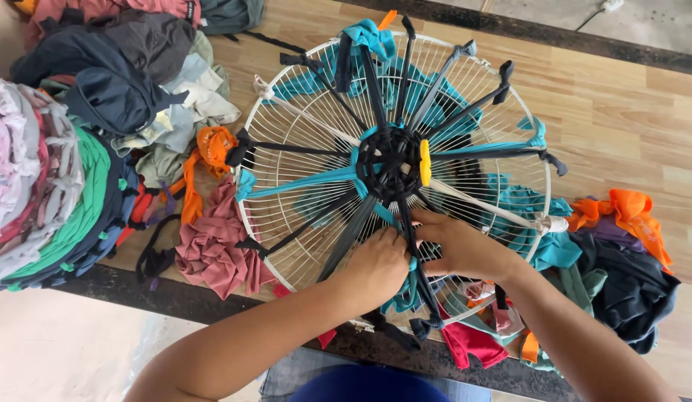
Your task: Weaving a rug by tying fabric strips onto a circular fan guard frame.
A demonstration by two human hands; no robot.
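A round white wire fan guard (pixel 286 100) lies on a wooden table, with dark grey, black and teal cloth strips stretched like spokes from rim to centre. At the centre sits a woven knot of black and teal strips (pixel 388 158) with a yellow piece (pixel 425 162) on its right side. My left hand (pixel 374 266) and my right hand (pixel 461 246) meet just below the centre. Both pinch a teal strip (pixel 407 292) between the dark spokes. The fingertips are hidden in the strips.
Piles of cloth scraps lie all around: a stacked heap of rolled strips (pixel 41 186) at left, dark and pale scraps (pixel 138 82) behind, a pink scrap (pixel 212 249) near the guard, orange and dark pieces (pixel 621 253) at right. The wooden table (pixel 629 112) ends at a dark front edge.
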